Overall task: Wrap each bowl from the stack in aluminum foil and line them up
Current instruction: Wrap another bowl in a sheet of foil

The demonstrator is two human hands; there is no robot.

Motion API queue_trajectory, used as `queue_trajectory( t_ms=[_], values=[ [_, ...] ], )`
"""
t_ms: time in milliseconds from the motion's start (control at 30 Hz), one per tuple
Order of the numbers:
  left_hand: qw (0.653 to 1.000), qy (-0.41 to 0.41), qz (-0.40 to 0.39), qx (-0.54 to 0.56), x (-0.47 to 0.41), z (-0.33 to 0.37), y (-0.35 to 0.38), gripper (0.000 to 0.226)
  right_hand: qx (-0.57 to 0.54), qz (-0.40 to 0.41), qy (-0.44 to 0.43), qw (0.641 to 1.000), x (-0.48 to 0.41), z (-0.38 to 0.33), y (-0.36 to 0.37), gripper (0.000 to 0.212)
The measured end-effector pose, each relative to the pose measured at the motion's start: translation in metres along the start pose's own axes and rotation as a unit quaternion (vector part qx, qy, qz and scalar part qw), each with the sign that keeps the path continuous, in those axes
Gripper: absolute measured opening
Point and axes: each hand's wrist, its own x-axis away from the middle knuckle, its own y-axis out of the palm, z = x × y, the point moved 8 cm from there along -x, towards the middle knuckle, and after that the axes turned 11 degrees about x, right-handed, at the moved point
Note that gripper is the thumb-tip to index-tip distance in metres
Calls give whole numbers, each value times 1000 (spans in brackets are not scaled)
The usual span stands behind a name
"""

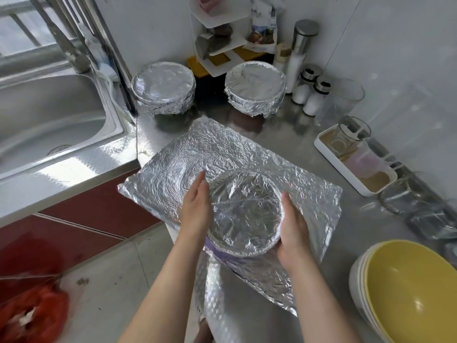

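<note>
Single head-worn wide-angle view, close, looking forward-down over counter (293,134); sink (49,125) at 10 o'clock.

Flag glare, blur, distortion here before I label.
Head view: fisheye bends the sink rim and wall seam. Head view: glare blows out the steel counter by the sink and flecks the foil sheet. Head view: the red bag lower left is blurred; left hand, right hand and the bowl between them are sharp.
</note>
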Motion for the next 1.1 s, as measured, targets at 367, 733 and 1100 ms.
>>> queue_trajectory(
  t_ms=[367,733,1100],
  values=[
    [1000,-6,18,-2,33,-5,4,45,73,-15,-37,997,9,-7,-10,58],
    [997,-59,31,31,78,-32,-9,45,99,5,-39,994,43,6,-37,45],
    [996,-43,9,82,78,14,2,37,-13,39,50,998,42,0,-36,89]
  ],
)
